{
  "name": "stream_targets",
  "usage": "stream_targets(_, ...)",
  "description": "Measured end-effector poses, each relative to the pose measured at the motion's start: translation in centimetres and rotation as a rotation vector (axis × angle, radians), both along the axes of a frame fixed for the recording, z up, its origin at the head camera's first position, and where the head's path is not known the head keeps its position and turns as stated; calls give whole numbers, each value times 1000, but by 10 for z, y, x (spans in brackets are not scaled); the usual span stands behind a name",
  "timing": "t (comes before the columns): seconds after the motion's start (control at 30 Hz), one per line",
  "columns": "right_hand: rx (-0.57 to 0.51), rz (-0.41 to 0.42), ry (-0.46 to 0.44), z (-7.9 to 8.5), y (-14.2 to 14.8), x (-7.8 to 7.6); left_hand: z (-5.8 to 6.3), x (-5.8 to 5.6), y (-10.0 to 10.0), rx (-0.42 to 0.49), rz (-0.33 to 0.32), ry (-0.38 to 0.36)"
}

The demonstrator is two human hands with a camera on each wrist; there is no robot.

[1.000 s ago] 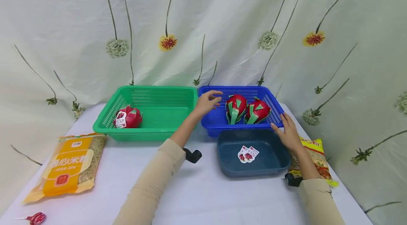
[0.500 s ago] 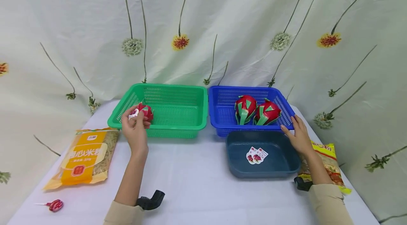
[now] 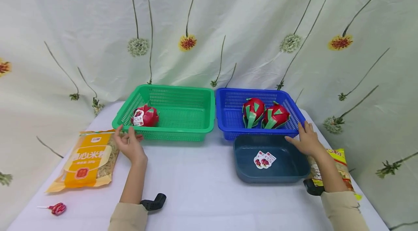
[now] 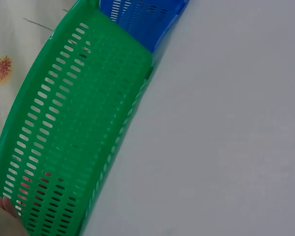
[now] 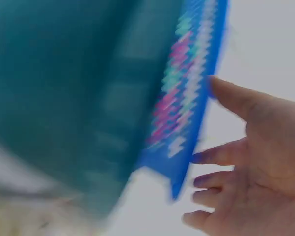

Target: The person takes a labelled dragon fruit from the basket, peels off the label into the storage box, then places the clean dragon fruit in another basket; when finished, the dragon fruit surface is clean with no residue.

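A toy dragon fruit (image 3: 146, 115) with a white label sits at the left of the green basket (image 3: 176, 129). My left hand (image 3: 128, 145) is at this basket's front left, below the fruit, fingers loosely bent and holding nothing. Only a bit of that hand shows in the left wrist view's lower left corner. Two more dragon fruits (image 3: 253, 112) stand in the blue basket (image 3: 228, 118). At its front right corner is my right hand (image 3: 307, 140), fingers spread; in the right wrist view the thumb (image 5: 230, 93) meets the blue rim.
In front of the blue basket stands a dark blue tray (image 3: 245, 173) with dragon fruit stickers (image 3: 264, 160) in it. A yellow noodle bag (image 3: 86, 160) lies at left, a lollipop (image 3: 58, 209) nearer. Another snack bag (image 3: 339, 165) lies partly behind the right arm.
My left hand went from over the blue basket left to the labelled dragon fruit, then drew back toward me from it. My right hand stays at the blue corner. The head view turned slightly left.
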State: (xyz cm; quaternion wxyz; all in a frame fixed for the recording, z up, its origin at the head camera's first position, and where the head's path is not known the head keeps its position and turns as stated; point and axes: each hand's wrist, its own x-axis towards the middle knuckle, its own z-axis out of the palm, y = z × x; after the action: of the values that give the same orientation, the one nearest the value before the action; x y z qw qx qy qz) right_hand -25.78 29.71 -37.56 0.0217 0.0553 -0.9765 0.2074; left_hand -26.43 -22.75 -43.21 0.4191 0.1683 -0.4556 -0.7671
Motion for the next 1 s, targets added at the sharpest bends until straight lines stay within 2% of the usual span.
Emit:
stream_targets(0.1,41,59,-5,14,-29,9,-1,-3,-6,21,-5,38)
stream_targets(0.27,12,209,21,28,-85,16,1,-5,-9,43,3,65)
stream_targets(0.4,-72,324,72,32,-135,11,4,-4,-4,35,3,78)
stream_targets(0.6,-277,481,160,40,-212,-5,7,-4,2,28,-17,96)
stream_targets(0.7,-379,508,180,42,-249,-14,5,-6,3,22,-26,108)
stream_targets(0.83,-476,499,185,43,-298,-31,1,-8,1,8,-22,101)
stream_targets(1.0,-584,448,170,47,-353,-62,-1,-8,-1,2,18,109)
